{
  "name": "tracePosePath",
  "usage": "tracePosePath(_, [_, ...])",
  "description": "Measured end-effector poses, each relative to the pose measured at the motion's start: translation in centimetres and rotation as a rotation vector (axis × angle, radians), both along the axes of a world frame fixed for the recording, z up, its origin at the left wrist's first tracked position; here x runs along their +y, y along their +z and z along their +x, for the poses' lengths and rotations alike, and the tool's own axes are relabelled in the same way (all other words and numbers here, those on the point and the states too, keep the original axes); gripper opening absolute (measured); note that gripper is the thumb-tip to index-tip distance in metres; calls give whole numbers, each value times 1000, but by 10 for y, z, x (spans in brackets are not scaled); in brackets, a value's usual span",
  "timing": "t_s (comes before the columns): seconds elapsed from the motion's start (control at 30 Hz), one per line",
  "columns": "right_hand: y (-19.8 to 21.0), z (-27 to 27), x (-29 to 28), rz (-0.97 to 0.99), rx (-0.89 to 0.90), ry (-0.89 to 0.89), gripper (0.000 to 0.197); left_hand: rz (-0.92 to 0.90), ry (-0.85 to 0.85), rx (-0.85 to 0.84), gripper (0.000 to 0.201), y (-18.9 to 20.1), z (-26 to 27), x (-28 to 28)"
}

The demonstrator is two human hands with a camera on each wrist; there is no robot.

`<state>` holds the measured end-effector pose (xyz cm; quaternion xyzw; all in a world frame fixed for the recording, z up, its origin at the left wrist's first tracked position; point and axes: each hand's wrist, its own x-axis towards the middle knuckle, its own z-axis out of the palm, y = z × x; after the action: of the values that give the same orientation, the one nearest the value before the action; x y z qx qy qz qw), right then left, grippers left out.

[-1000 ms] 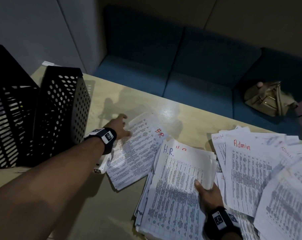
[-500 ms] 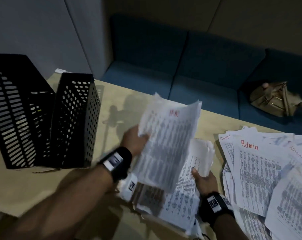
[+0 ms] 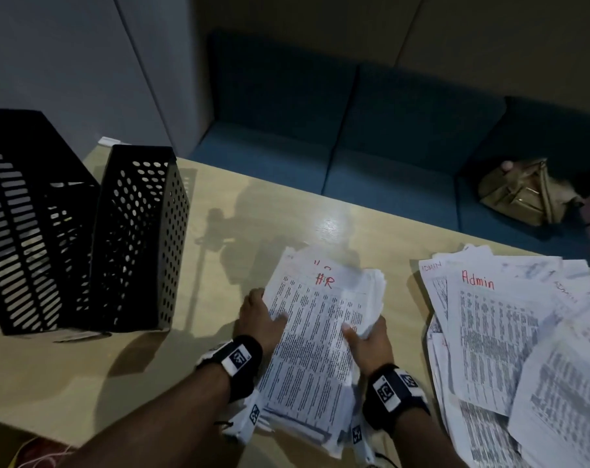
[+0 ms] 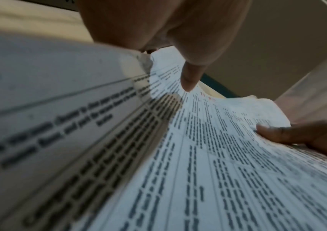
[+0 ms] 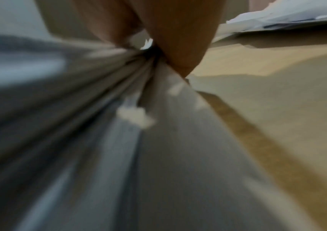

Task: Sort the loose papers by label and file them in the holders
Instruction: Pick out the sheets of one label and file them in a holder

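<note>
Thick stack of white printed sheets marked "HR" in red: on the pale wooden table, between both hands. Left hand clasps its left edge, thumb on top; right hand pinches its right edge. Light, limp, slippery; likely fans unless gripped by both long edges. Black perforated metal holders stand well left.

The left hand grips the papers at their left edge, thumb pressed onto the printed top sheet. The right hand pinches their right edge.
</note>
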<state>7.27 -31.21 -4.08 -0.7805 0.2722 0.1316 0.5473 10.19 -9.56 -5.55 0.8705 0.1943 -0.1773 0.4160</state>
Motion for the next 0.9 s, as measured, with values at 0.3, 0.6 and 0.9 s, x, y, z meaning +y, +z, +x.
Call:
tracePosePath(0.3, [40,17,-5,70,-262,187,54,-647,101,86,62,51,25,29])
tracePosePath(0.6, [108,35,19,21,-649,-17,30,-1001,-139,-601,34,135,12,-2])
tracePosePath(0.9, [122,29,19,-252,-674,23,82,-153,-590,-1296,65,149,32,27])
